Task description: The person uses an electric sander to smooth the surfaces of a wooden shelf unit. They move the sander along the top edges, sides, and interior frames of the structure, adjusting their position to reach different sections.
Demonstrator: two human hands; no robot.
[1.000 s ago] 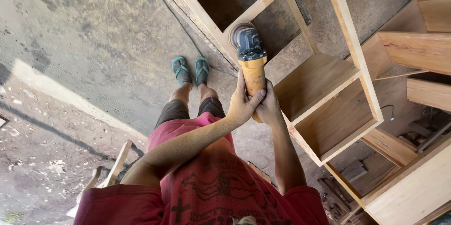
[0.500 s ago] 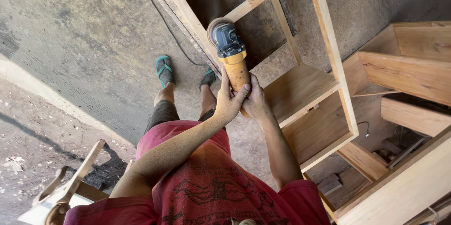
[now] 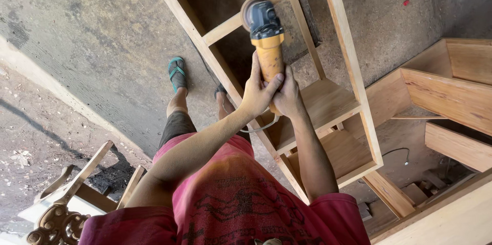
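Head view looked straight down over a red shirt (image 3: 236, 209) at two bare arms reaching forward. Compared with half a second before, the yellow angle grinder (image 3: 265, 40) had shifted up and to the right along the frame, its dark head now lying on the horizontal rail of the wooden shelf frame (image 3: 348, 55), and the green sandal (image 3: 177, 73) appeared lower in the picture than earlier.

At the far left near edge sat one carved wooden scroll piece (image 3: 56, 224), with pale slats leaning beside it. One sandalled foot stood on the grey concrete floor (image 3: 92, 30); the other foot was mostly hidden behind the frame's slanted upright. In the middle, the left hand (image 3: 256, 91) and the right hand (image 3: 288, 94) were pressed together, both wrapped tight round the grinder's yellow handle, thumbs along its body. One grinder, one sanding disc at its far end, against the rail. A grey cord (image 3: 256, 128) looped just below the wrists. Two shelf boards showed inside the frame below the hands. To the right lay one larger wooden cabinet (image 3: 451, 96) with several plank dividers.
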